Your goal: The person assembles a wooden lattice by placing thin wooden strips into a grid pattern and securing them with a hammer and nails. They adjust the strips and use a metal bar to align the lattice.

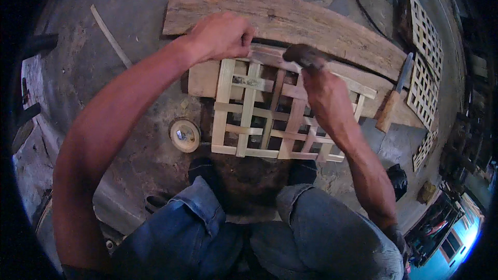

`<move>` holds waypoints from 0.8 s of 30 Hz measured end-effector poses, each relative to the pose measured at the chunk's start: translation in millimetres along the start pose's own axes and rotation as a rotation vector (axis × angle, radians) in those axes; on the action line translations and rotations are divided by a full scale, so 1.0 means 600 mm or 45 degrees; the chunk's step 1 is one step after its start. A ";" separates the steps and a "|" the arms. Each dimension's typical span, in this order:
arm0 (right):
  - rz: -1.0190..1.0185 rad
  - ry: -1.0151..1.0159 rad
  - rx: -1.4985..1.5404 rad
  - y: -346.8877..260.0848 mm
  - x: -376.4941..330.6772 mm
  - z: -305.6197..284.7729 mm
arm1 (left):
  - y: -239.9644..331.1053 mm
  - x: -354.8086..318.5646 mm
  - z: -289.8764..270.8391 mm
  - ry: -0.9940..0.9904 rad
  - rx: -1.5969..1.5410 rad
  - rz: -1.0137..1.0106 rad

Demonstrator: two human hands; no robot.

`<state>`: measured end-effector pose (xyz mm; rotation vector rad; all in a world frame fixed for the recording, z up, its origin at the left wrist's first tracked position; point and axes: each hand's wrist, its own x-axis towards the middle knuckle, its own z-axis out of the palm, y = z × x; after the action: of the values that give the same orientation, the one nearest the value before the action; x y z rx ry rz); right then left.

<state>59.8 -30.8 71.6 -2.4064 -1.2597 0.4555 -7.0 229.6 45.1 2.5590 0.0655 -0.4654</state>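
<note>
A woven lattice panel of pale, flat wooden or bamboo strips point(249, 98) lies before my feet, its far edge over a plank point(201, 80). My right hand point(328, 96) is closed round a hammer point(302, 55), whose dark head hangs above the panel's far edge; most of the handle is hidden by the hand. Beside the head, to its left, my left hand point(220, 36) is closed at the far edge, thumb and fingers pressed together. Whatever sits between those fingertips is hidden or too small to name.
A second, longer plank point(233, 8) lies behind. On the planks' right end rests a knife point(388, 111) with a wooden handle. More lattice panels point(424, 80) lean at the right. A small round dish point(192, 146) stands left of the panel. Loose strips point(110, 36) and a black cable point(363, 8) lie on the floor.
</note>
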 end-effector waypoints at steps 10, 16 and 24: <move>-0.027 0.041 0.109 -0.023 0.024 -0.014 | -0.015 0.005 0.003 -0.014 0.001 -0.041; -0.007 -0.087 0.056 -0.021 0.033 -0.009 | -0.019 0.002 0.004 0.001 0.017 0.000; -0.075 -0.146 -0.058 0.010 0.028 0.013 | -0.006 0.008 -0.003 -0.040 0.058 -0.029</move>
<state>69.6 -18.4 60.3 -2.4031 -1.4001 0.5607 -2.7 233.5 42.9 2.5972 0.0737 -0.5215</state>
